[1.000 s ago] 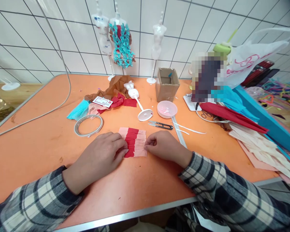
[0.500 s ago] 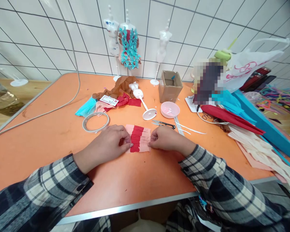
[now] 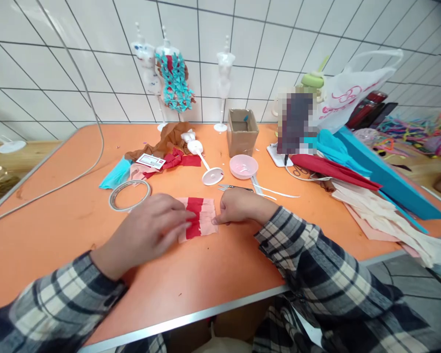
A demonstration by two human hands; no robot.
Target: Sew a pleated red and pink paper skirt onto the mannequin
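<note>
A pleated piece of pink and red crepe paper [image 3: 206, 219] lies flat on the orange table between my hands. My left hand [image 3: 143, 233], a little blurred, hovers over its left part with fingers stretched and apart; whether the fingertips touch the paper I cannot tell. At the right edge, my right hand [image 3: 240, 206] is closed, with thumb and finger pinching the paper. A roll of tape [image 3: 112, 200] lies just beyond my left hand. Partly hidden behind my right hand are thread snips [image 3: 235, 188] and white strips [image 3: 279, 191].
Beyond lie a small white mannequin [image 3: 205, 161], a pink bowl [image 3: 244, 167] and a cardboard box [image 3: 241, 139]. Brown crepe paper [image 3: 158, 141] is heaped at left. Several mannequins stand by the wall, one in a turquoise dress [image 3: 177, 88]. Crepe sheets and a blue tray [image 3: 393, 184] fill the right.
My left hand has let go of the crepe paper's left side and lifted slightly, fingers spreading. My right hand keeps its pinch. The whole view has shifted, so things appear further left.
</note>
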